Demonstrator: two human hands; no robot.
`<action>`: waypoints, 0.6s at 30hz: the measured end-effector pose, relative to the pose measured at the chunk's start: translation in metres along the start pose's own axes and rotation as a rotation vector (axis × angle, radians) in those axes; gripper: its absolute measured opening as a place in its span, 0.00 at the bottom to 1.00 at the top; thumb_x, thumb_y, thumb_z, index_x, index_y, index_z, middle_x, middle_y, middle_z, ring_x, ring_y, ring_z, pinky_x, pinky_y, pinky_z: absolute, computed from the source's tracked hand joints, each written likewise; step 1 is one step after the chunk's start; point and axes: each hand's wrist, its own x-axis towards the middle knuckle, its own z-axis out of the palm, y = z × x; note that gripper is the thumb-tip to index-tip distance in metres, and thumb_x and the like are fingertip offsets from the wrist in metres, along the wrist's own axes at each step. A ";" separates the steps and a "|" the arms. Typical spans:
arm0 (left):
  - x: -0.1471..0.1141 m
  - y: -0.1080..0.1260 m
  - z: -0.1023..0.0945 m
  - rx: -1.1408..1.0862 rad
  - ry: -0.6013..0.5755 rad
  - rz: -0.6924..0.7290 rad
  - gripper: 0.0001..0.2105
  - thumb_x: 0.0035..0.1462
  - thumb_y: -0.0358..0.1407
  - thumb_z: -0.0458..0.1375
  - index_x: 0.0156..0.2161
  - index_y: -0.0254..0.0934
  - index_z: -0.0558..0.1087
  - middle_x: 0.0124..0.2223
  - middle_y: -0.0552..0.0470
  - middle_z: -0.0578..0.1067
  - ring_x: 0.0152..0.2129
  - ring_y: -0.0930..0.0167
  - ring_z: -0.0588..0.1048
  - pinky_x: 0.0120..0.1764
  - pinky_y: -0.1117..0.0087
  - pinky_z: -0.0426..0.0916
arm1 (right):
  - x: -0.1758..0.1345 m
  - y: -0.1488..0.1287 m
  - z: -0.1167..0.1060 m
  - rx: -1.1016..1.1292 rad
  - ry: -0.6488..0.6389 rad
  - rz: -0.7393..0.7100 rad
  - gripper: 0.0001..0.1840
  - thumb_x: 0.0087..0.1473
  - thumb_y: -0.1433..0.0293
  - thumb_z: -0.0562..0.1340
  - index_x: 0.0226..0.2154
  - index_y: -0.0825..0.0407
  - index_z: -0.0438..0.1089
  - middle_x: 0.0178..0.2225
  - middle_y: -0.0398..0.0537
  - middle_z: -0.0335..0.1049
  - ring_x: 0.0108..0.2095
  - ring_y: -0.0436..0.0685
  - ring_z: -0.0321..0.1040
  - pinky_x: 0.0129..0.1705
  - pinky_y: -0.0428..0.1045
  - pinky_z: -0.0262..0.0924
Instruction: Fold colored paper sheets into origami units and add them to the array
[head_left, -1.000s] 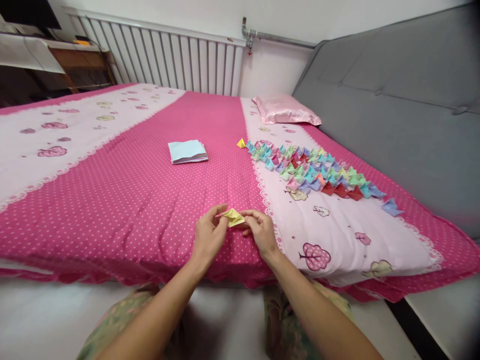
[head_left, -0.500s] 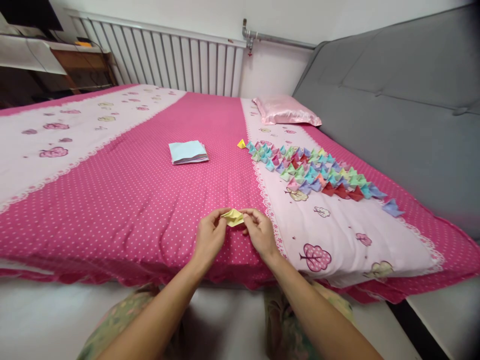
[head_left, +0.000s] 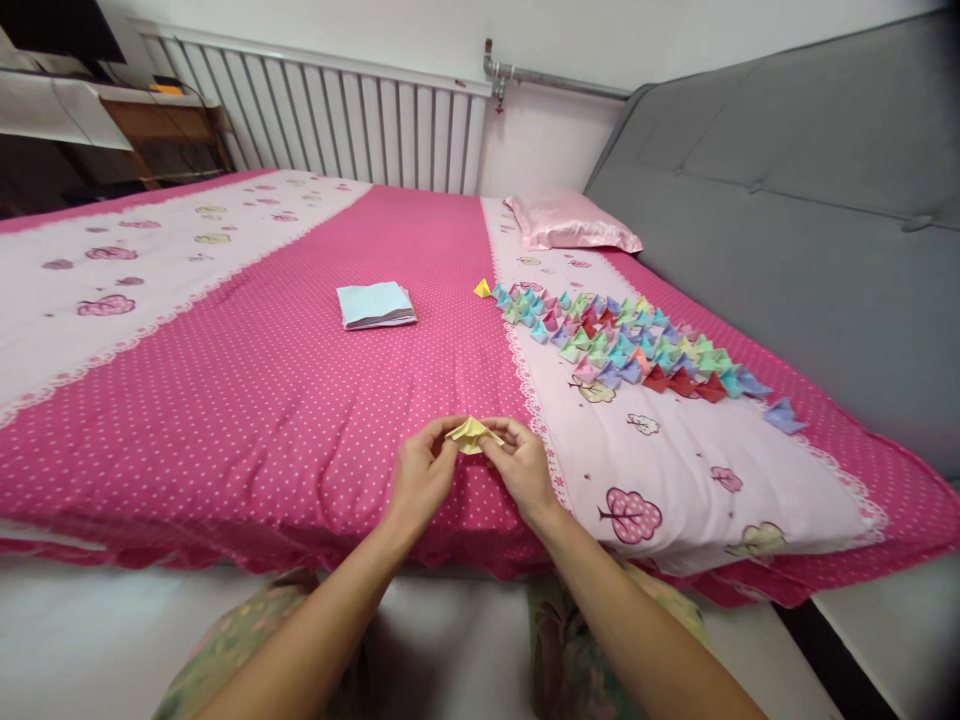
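A small yellow paper boat (head_left: 470,436) is held between my two hands, just above the near edge of the bed. My left hand (head_left: 424,468) pinches its left end between thumb and fingers. On the other end, my right hand (head_left: 519,465) grips with the thumb pressed on the near side; the fingers behind are partly hidden. Rows of folded paper boats (head_left: 637,340) in many colours stand to the right on the bedspread. One bright yellow boat (head_left: 482,288) sits at the far left end of these rows.
A stack of square paper (head_left: 376,304), light blue on top, lies on the pink bedspread (head_left: 262,400). Farther back are a pink pillow (head_left: 574,221) and a white radiator (head_left: 322,110). The grey headboard (head_left: 787,170) borders the right side. A desk (head_left: 161,125) with a monitor stands far left.
My right thumb has shifted slightly left over the yellow paper boat, and the boat's shape looks a little changed. Both hands stay in nearly the same place.
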 end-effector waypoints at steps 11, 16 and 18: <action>-0.003 0.004 0.004 -0.082 -0.092 0.002 0.14 0.50 0.28 0.51 0.42 0.32 0.72 0.41 0.46 0.76 0.39 0.69 0.74 0.46 0.67 0.66 | 0.000 0.000 0.000 -0.094 -0.030 -0.073 0.10 0.44 0.70 0.61 0.34 0.54 0.68 0.32 0.46 0.73 0.32 0.54 0.70 0.36 0.48 0.64; -0.002 0.005 0.002 -0.100 -0.109 -0.030 0.14 0.52 0.30 0.50 0.42 0.33 0.73 0.42 0.47 0.77 0.39 0.68 0.73 0.46 0.67 0.65 | 0.000 0.002 0.000 -0.090 -0.044 -0.055 0.11 0.44 0.71 0.61 0.35 0.54 0.67 0.31 0.46 0.72 0.32 0.53 0.70 0.36 0.47 0.64; -0.002 0.003 0.002 -0.097 -0.108 -0.038 0.15 0.53 0.31 0.49 0.43 0.33 0.73 0.42 0.47 0.77 0.39 0.68 0.73 0.45 0.68 0.65 | 0.000 0.002 -0.001 -0.079 -0.049 -0.049 0.11 0.44 0.71 0.61 0.35 0.54 0.67 0.32 0.47 0.72 0.32 0.53 0.70 0.36 0.47 0.64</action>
